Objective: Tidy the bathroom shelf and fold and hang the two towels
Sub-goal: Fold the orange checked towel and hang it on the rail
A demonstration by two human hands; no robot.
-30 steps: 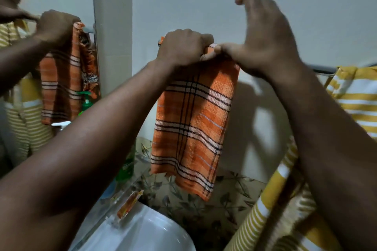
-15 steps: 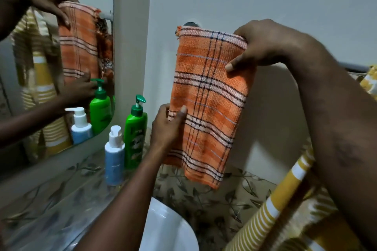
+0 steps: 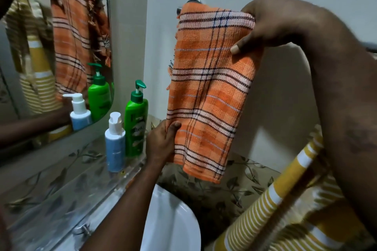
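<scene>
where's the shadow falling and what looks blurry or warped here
Head view: the right forearm and the orange checked woven towel cast a soft shadow on the pale wall right of it; head view: that towel's weave is sharp, while the yellow-and-white striped towel at lower right and the mirror's reflection look smeared; head view: the wide lens swells the forearm near the frame's edge.

left hand (image 3: 161,144): low, pinching | right hand (image 3: 273,22): raised, seemingly gripping
</scene>
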